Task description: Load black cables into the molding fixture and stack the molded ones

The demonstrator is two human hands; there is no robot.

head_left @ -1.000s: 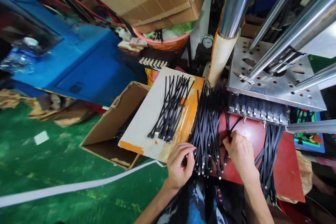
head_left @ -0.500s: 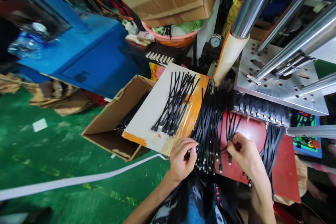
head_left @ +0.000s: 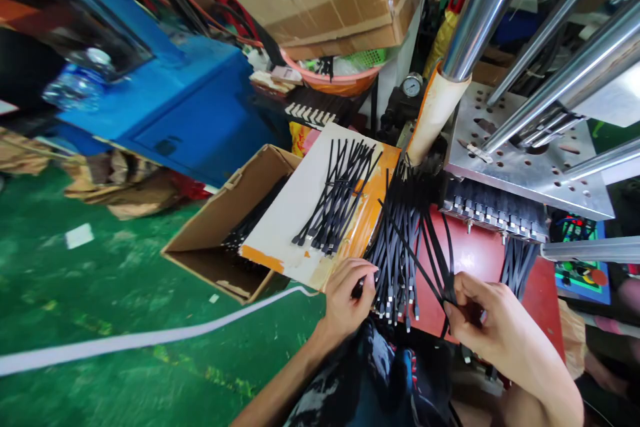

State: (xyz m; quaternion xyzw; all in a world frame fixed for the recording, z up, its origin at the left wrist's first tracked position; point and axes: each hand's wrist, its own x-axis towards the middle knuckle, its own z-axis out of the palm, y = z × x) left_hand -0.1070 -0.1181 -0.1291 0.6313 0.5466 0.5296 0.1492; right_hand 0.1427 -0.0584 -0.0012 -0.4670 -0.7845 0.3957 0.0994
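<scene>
Right hand (head_left: 493, 323) pinches black cables (head_left: 441, 261) near the red table (head_left: 473, 250)'s front edge. Left hand (head_left: 347, 300) curls half-closed; I can't tell what it holds.

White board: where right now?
Head view, around the middle: the white board overlaps the open cardboard box to its left, with a dense bunch of black cables to its right and the left hand by its near corner.

We see a clear plastic bottle (head_left: 75, 88) on a blue metal cabinet (head_left: 200, 113) | we have a large brown cardboard carton (head_left: 310, 3) above a round pink plastic basin (head_left: 343, 85) | we spot a flat white scrap (head_left: 79, 236) on the green floor (head_left: 135, 287)
</scene>
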